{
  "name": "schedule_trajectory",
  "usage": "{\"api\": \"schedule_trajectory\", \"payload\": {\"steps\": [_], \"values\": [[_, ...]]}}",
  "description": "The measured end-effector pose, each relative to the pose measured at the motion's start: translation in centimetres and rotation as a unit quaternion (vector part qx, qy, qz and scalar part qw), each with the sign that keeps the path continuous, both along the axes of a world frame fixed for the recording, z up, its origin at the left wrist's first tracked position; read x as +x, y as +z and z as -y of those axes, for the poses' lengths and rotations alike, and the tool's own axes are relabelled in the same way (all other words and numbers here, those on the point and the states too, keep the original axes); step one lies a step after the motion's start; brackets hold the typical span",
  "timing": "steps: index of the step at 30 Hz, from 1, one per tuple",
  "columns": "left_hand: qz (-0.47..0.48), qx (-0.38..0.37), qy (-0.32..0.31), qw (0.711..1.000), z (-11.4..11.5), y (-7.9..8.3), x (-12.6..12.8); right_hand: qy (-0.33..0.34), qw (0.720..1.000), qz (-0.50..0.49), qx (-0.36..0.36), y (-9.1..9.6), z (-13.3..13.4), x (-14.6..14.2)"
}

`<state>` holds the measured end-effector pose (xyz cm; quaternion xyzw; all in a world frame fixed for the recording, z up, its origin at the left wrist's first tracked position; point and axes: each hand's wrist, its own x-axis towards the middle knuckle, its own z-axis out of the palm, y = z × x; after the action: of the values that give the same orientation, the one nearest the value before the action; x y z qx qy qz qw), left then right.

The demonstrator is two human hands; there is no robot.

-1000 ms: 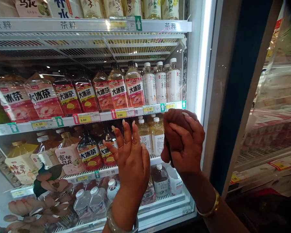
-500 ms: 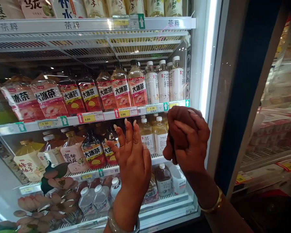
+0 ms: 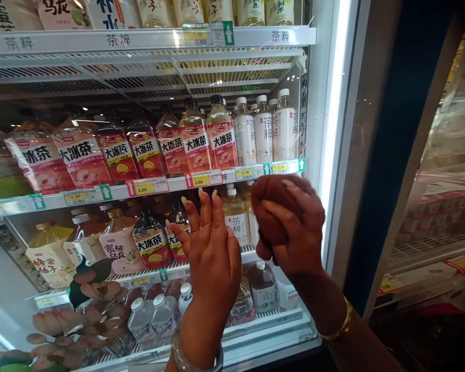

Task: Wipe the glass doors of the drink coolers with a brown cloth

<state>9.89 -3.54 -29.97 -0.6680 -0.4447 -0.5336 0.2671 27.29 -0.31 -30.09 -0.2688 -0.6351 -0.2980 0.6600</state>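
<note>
clutching: right hand (image 3: pixel 300 232) clamped on the bunched brown cloth (image 3: pixel 266 192), fingers curled over it | cloth between that hand and the glass front (image 3: pixel 147 88), showing at the hand's upper left; no clear long axis | left hand (image 3: pixel 213 253): fingers apart, holding nothing visible, left of the cloth, farther from it | glass contact: cannot tell

Bottles (image 3: pixel 194 147) stand on shelves (image 3: pixel 155 39) (behind the cloth (image 3: pixel 270 195)).
</note>
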Motion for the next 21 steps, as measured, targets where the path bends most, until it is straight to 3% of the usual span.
{"api": "schedule_trajectory", "payload": {"steps": [4, 10, 13, 17, 21], "values": [[-0.001, 0.004, 0.002, 1.0, 0.0, 0.1, -0.2, -0.013, 0.999, -0.046, -0.005, 0.3, 0.1, -0.3], [-0.007, 0.008, -0.011, 1.0, -0.1, 0.1, -0.5, 0.016, 0.999, 0.043, -0.027, -0.7, 1.6, -4.0], [-0.004, 0.006, -0.011, 1.0, -0.1, 0.1, -0.4, 0.016, 0.999, 0.048, -0.019, -0.6, 1.2, -2.9], [0.001, 0.007, 0.001, 1.0, -0.1, 0.1, -0.3, -0.003, 0.998, -0.049, -0.026, 0.3, 0.2, -0.1], [-0.007, 0.003, 0.002, 1.0, -0.2, 0.0, -0.4, -0.009, 0.997, -0.073, -0.037, 0.4, 0.6, -0.8]]}}
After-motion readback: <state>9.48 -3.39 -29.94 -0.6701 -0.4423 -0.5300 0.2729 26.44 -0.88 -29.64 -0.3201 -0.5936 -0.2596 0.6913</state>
